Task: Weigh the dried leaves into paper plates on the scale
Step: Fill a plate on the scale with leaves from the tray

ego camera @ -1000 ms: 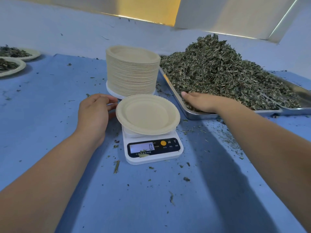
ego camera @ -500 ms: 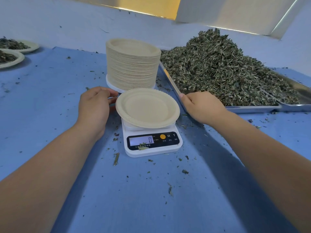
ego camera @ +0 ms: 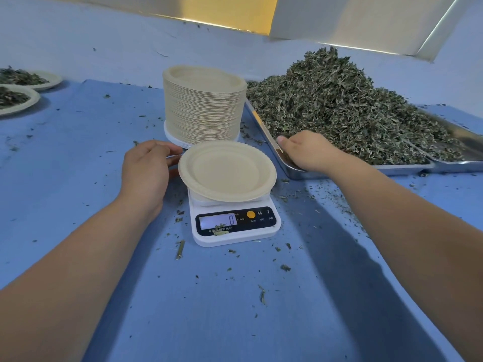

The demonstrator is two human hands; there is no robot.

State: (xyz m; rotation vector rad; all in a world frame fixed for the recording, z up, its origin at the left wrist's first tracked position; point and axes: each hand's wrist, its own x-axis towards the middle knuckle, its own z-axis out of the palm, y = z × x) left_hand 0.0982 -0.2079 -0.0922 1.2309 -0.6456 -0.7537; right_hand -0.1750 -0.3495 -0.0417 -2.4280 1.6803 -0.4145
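Note:
An empty paper plate [ego camera: 227,171] sits on the white digital scale [ego camera: 235,231], whose display reads 0. My left hand [ego camera: 145,171] is at the plate's left rim, with fingers curled over the edge and the thumb below it. A big heap of dried leaves [ego camera: 339,108] fills a steel tray [ego camera: 402,169] on the right. My right hand [ego camera: 305,150] reaches into the tray's near left corner, thumb along the rim. Its fingers dip down out of sight, so what they hold is hidden.
A tall stack of paper plates [ego camera: 203,105] stands just behind the scale. Two plates filled with leaves [ego camera: 15,100] lie at the far left edge. Leaf crumbs are scattered over the blue table cover [ego camera: 78,152]. A second steel tray [ego camera: 467,142] adjoins on the right.
My right hand lay flat in the tray, drew back to its edge, and now reaches into the corner again. The left hand has stayed at the plate's rim.

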